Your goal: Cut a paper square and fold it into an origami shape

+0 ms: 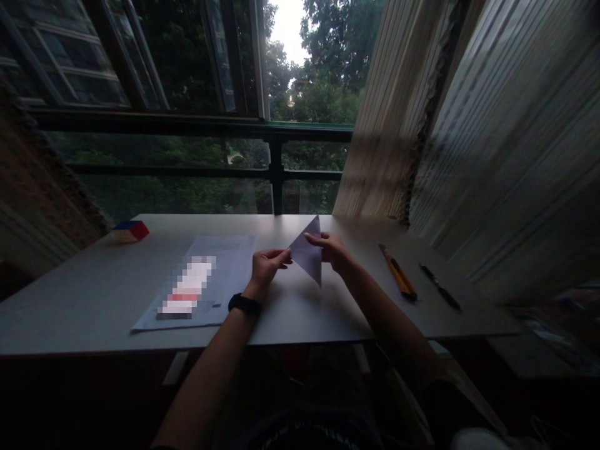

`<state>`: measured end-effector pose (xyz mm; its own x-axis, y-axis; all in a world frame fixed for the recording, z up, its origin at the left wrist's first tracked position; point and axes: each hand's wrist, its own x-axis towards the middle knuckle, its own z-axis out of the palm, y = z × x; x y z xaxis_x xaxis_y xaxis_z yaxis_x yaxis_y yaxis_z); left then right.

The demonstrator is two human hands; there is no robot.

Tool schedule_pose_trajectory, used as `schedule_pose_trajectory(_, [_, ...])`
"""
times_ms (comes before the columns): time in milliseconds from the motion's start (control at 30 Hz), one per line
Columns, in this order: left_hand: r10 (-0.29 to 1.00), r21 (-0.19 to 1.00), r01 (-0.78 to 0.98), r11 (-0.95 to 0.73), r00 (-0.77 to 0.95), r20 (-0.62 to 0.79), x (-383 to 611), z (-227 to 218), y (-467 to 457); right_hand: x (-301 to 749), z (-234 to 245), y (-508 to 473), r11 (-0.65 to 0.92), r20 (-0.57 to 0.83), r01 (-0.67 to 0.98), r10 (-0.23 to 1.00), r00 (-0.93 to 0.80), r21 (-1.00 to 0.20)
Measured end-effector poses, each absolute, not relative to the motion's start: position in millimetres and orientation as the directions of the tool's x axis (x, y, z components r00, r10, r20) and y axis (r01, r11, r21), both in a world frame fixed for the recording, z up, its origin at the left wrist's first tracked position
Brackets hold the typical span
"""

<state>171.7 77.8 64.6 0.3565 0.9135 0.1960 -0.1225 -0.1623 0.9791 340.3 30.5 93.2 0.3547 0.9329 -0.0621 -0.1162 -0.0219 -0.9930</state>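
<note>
**Clerk:** State of the piece?

**Inspector:** The pale folded paper triangle [309,255] is held just above the grey tabletop [94,294], between both hands. The left hand [266,264] pinches its left corner, thumb and fingers pressed together on the paper. The right hand [334,251] pinches the opposite edge in the same closed grip.

**Clerk:** Advice on the fold in hand?

**Inspector:** In my judgement, the edges should be matched before any crease is pressed. The light is dim, so alignment wants checking by touch. Resting the piece on the tabletop directly beneath the grip would give a firmer crease.

**Clerk:** Surroundings?

**Inspector:** Just left of the grip lies a white printed paper sheet [225,262], apart from the held piece. Right of the grip, well apart, lies an orange-and-black utility knife [398,273], with a slim black pen [439,287] beyond it. Far left sits a multicoloured cube [131,230]. A black wristband [244,304] is behind the left grip.

**Clerk:** Obstructions?

**Inspector:** Nothing stands between the hands. The knife is the one hazard; whether its blade is out, I cannot tell.
</note>
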Motion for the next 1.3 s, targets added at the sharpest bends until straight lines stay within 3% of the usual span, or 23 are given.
schedule_pose_trajectory(100, [0.939, 0.978, -0.135, -0.159, 0.286, 0.192, 171, 64, 80, 331, 93, 36, -0.028, -0.048, -0.068, 0.953, 0.300, -0.997])
schedule_pose_trajectory(233, [0.947, 0.974, -0.141, -0.179, 0.242, 0.209, 171, 64, 80, 328, 84, 38, 0.049, 0.005, -0.162, 0.965, 0.263, -0.986])
schedule_pose_trajectory(400, [0.930, 0.966, -0.164, -0.202, 0.278, 0.242, 173, 63, 79, 334, 72, 37, 0.068, 0.008, -0.243, 0.971, 0.240, -0.968])
schedule_pose_trajectory(833, [0.864, 0.916, -0.144, -0.374, 0.305, 0.401, 175, 54, 84, 329, 72, 36, 0.140, 0.063, -0.254, 0.956, 0.288, -0.957])
schedule_pose_trajectory(1300, [0.863, 0.914, -0.145, -0.379, 0.300, 0.406, 176, 57, 80, 322, 79, 28, 0.130, 0.059, -0.253, 0.961, 0.269, -0.959])
